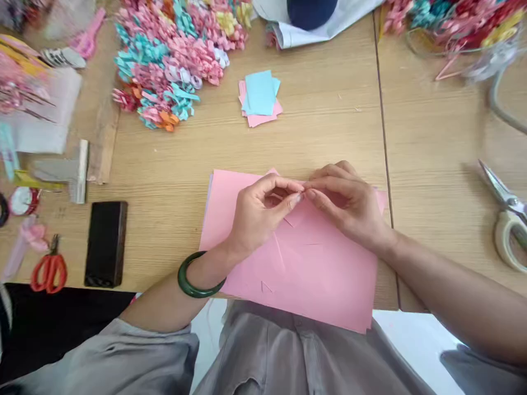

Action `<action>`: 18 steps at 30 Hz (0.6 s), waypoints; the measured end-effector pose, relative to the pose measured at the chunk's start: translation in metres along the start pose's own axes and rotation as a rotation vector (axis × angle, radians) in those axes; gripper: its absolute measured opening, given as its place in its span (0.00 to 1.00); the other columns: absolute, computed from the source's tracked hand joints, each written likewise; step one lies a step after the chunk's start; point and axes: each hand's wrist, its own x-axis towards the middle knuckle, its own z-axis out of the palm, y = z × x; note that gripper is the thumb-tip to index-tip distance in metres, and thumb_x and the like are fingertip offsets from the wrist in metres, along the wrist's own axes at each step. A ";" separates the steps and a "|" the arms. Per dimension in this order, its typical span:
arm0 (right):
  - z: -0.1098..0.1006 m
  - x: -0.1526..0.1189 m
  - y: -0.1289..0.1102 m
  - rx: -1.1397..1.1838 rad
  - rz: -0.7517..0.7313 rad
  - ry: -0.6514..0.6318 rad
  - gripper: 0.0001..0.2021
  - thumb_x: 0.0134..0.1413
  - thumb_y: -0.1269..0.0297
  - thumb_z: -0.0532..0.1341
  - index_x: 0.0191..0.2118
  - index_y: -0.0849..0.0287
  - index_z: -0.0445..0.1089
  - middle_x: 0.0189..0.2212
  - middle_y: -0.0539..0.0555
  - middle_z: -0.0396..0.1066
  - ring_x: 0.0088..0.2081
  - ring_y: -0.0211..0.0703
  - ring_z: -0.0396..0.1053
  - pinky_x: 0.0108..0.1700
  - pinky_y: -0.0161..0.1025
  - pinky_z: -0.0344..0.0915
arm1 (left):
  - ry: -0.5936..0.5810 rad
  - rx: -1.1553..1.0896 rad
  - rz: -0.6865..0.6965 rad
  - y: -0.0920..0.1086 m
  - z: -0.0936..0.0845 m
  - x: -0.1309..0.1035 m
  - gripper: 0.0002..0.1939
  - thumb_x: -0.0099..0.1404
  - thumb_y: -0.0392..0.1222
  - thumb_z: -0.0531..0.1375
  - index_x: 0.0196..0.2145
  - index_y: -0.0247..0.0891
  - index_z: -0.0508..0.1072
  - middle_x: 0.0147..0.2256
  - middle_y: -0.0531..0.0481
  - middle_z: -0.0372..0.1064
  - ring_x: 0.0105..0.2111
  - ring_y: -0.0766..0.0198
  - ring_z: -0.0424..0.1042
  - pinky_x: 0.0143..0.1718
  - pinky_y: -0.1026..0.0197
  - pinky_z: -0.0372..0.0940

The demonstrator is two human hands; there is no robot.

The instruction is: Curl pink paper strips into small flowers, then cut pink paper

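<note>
Both hands meet over the upper part of a stack of large pink paper sheets (321, 280) at the table's front edge. My left hand (263, 211), below which a dark green bangle (187, 282) circles the wrist, pinches with thumb and forefinger at something too small to make out. The fingertips of my right hand (346, 203) press together at the same spot and touch the left fingertips. Small pink paper scraps and thin strips (279, 252) lie on the sheets under and below the hands.
Beyond the hands lies a small pile of blue and pink paper squares (261, 93). Colourful paper curls (181, 49) heap at the back. A black phone (106, 244) and red-handled scissors (49, 269) are left; tape (510, 241) and metal scissors (498, 184) are right.
</note>
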 end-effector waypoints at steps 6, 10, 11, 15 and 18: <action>-0.001 0.001 0.001 0.032 0.007 0.000 0.09 0.59 0.57 0.65 0.33 0.55 0.76 0.31 0.52 0.75 0.38 0.44 0.67 0.43 0.44 0.65 | 0.035 0.093 0.130 0.000 0.002 0.004 0.04 0.59 0.31 0.66 0.32 0.37 0.77 0.32 0.52 0.74 0.34 0.69 0.73 0.35 0.68 0.70; 0.000 0.002 0.002 0.076 0.040 -0.001 0.10 0.59 0.56 0.65 0.31 0.55 0.75 0.30 0.52 0.75 0.39 0.44 0.68 0.43 0.44 0.65 | 0.043 0.120 0.176 0.001 0.006 0.002 0.04 0.60 0.31 0.66 0.33 0.37 0.76 0.33 0.52 0.74 0.34 0.70 0.73 0.36 0.69 0.71; 0.000 0.002 0.002 0.079 0.043 -0.002 0.10 0.60 0.56 0.64 0.31 0.55 0.75 0.30 0.52 0.75 0.39 0.45 0.69 0.43 0.44 0.65 | 0.046 0.115 0.166 0.001 0.007 0.001 0.04 0.60 0.31 0.66 0.34 0.37 0.76 0.33 0.52 0.74 0.34 0.70 0.73 0.36 0.69 0.72; -0.001 0.003 0.001 0.064 0.042 -0.013 0.10 0.60 0.59 0.64 0.30 0.56 0.74 0.30 0.52 0.75 0.39 0.45 0.69 0.43 0.45 0.65 | 0.024 0.061 0.100 0.001 0.007 0.001 0.08 0.59 0.32 0.66 0.38 0.37 0.75 0.35 0.52 0.75 0.34 0.70 0.74 0.37 0.69 0.73; -0.001 0.004 0.000 0.060 0.038 -0.011 0.08 0.61 0.62 0.63 0.30 0.56 0.74 0.30 0.52 0.74 0.37 0.44 0.68 0.42 0.43 0.65 | -0.038 0.031 0.070 0.001 0.004 0.001 0.08 0.60 0.33 0.66 0.39 0.37 0.76 0.36 0.50 0.76 0.34 0.69 0.75 0.38 0.67 0.74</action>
